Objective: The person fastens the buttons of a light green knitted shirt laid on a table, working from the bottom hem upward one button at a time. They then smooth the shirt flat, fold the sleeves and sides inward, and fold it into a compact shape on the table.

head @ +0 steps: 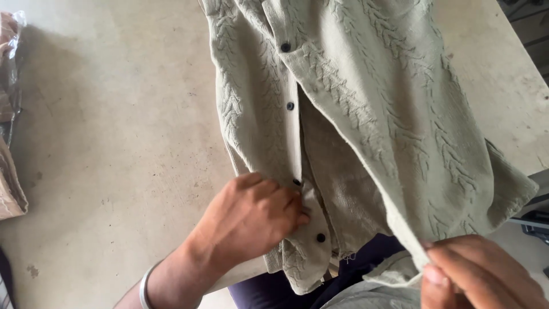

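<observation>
My left hand (251, 220) pinches the sage-green leaf-textured button-front shirt (366, 114) at a dark button (297, 182); right hand (480, 272) grips its hem; placket open, buttons unfastened.

A pale beige table (114, 131) with a scuffed, speckled top carries a sage-green textured button shirt (366, 114), which drapes over its near edge. At the table's left edge lie clear plastic-wrapped brown bundles (8, 114), partly cut off.

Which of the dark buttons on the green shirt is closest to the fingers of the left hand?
The third button down the placket: it sits right at the left hand's fingertips. Two buttons lie higher up the shirt; the fourth lies below, near the hem.
</observation>
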